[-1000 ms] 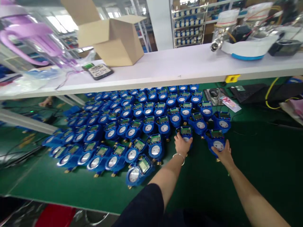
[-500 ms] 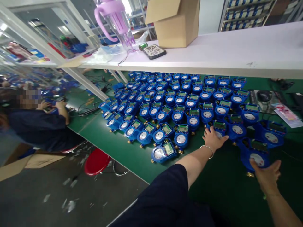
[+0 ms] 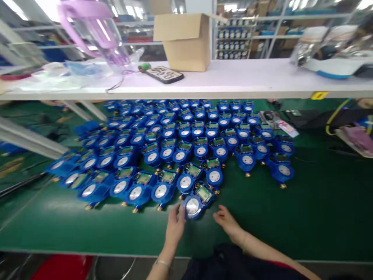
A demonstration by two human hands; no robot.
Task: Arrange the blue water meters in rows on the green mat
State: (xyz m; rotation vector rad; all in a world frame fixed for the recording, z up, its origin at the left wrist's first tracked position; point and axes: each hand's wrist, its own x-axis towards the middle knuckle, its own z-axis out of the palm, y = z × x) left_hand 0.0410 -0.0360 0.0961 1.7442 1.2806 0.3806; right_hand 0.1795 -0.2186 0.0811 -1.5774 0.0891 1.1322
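Note:
Many blue water meters (image 3: pixel 186 140) with round dials and small green displays lie in rows on a green mat (image 3: pixel 291 217). One meter (image 3: pixel 196 202) sits alone in front of the rows, turned at an angle. My left hand (image 3: pixel 175 226) reaches up at its left side, fingers stretched and touching its edge. My right hand (image 3: pixel 226 221) lies just right of it, fingers extended toward it, a small gap between. Neither hand holds anything.
A white shelf (image 3: pixel 233 83) overhangs the back rows. It carries a cardboard box (image 3: pixel 183 41), a purple-handled clear jug (image 3: pixel 93 31), a black handheld device (image 3: pixel 164 74) and a white appliance (image 3: pixel 335 62). Cables and a mouse (image 3: pixel 269 115) lie at the right; a red stool (image 3: pixel 62 268) stands below.
Both hands have left the meters at the right end of the rows and come back to the single front meter. The view swung left, then back to centre.

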